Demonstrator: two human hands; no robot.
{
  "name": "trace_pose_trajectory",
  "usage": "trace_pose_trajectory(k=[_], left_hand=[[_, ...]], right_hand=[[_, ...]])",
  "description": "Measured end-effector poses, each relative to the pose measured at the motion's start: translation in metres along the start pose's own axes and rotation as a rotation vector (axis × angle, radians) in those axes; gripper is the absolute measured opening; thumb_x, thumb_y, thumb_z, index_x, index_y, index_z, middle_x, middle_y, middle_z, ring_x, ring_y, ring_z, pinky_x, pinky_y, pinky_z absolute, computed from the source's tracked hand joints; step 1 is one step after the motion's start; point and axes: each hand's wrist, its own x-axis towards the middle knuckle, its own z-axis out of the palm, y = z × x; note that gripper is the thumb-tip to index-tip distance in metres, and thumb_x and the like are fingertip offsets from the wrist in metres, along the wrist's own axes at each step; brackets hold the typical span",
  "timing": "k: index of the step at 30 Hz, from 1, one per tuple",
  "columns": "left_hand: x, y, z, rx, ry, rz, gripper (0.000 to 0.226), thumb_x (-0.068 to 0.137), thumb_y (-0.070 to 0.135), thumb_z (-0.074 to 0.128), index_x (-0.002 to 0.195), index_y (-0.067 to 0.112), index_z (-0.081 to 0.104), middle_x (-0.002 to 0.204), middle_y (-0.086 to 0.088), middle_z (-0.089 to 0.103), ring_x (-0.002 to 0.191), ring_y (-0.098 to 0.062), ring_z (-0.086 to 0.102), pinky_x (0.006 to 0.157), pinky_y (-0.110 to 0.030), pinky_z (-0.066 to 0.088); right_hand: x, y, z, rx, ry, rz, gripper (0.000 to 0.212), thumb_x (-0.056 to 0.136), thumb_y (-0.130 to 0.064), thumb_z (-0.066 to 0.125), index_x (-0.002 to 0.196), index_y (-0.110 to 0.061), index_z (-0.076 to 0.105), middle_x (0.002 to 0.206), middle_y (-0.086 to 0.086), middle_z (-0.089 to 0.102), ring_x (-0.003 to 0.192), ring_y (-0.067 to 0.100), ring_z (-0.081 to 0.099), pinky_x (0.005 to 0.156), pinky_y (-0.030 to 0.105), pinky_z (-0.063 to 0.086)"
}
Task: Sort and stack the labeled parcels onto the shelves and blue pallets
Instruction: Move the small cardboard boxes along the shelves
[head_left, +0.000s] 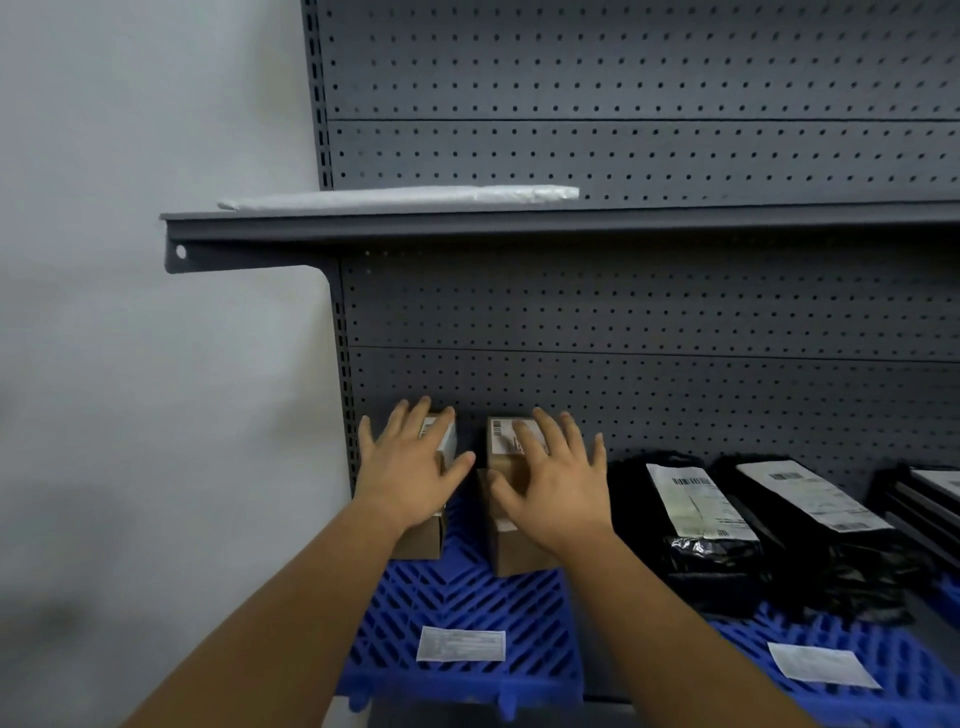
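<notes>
Two stacks of small brown cardboard parcels with white labels stand on a blue pallet (467, 597) against the grey pegboard. My left hand (410, 467) lies flat with spread fingers on top of the left stack (423, 540). My right hand (556, 478) rests the same way on the right stack (511, 551). A narrow gap separates the two stacks. Neither hand curls round a box.
Black bagged parcels (696, 530) with white labels lie on a second blue pallet (857, 644) to the right. A long white wrapped parcel (400, 197) lies on the grey shelf (519, 226) above. Paper labels (461, 644) are stuck on the pallets' fronts. A white wall is at left.
</notes>
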Motion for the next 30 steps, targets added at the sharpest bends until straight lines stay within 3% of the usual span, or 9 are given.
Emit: trace_pose_trajectory(k=[3,9,12,22,30], left_hand=[[-0.014,0.008,-0.004,-0.025,0.047,0.079,0.070,0.089,0.073,0.021,0.151,0.041,0.012,0.162,0.007,0.005,0.148,-0.017,-0.001,0.116,-0.054,-0.006],[-0.056,0.044,-0.021,0.006,0.042,0.124,0.078,0.080,0.076,0.005,0.151,0.043,0.003,0.162,0.009,-0.002,0.148,-0.015,-0.003,0.117,-0.053,-0.004],[-0.077,0.075,-0.032,-0.011,0.024,0.143,0.074,0.085,0.076,0.013,0.151,0.044,0.003,0.162,0.010,-0.004,0.148,-0.015,-0.006,0.117,-0.054,-0.003],[-0.137,0.227,-0.054,-0.053,-0.019,0.208,0.068,0.092,0.070,0.024,0.151,0.044,0.003,0.162,0.012,-0.005,0.148,-0.016,-0.005,0.117,-0.055,-0.001],[-0.141,0.353,-0.045,-0.105,-0.025,0.327,0.067,0.093,0.068,0.026,0.151,0.043,0.007,0.162,0.011,-0.004,0.148,-0.014,-0.006,0.117,-0.053,-0.006]], right_hand=[[-0.010,0.006,-0.013,-0.020,-0.002,-0.037,0.078,0.081,-0.072,0.017,0.149,-0.034,0.024,0.161,-0.004,0.013,0.148,0.024,0.001,0.117,0.056,0.003],[-0.049,0.030,-0.039,-0.004,0.018,-0.058,0.075,0.083,-0.070,0.030,0.148,-0.032,0.030,0.158,-0.001,0.023,0.147,0.026,0.011,0.116,0.056,0.012],[-0.073,0.050,-0.058,0.008,0.014,-0.065,0.075,0.084,-0.070,0.030,0.149,-0.032,0.028,0.159,-0.002,0.021,0.147,0.025,0.010,0.117,0.053,0.014],[-0.162,0.168,-0.143,-0.007,0.019,-0.028,0.075,0.086,-0.072,0.033,0.149,-0.033,0.025,0.158,-0.003,0.022,0.146,0.023,0.014,0.115,0.050,0.021],[-0.209,0.277,-0.199,-0.103,0.014,0.097,0.075,0.087,-0.072,0.032,0.151,-0.035,0.020,0.159,-0.003,0.018,0.147,0.023,0.010,0.116,0.051,0.018]])
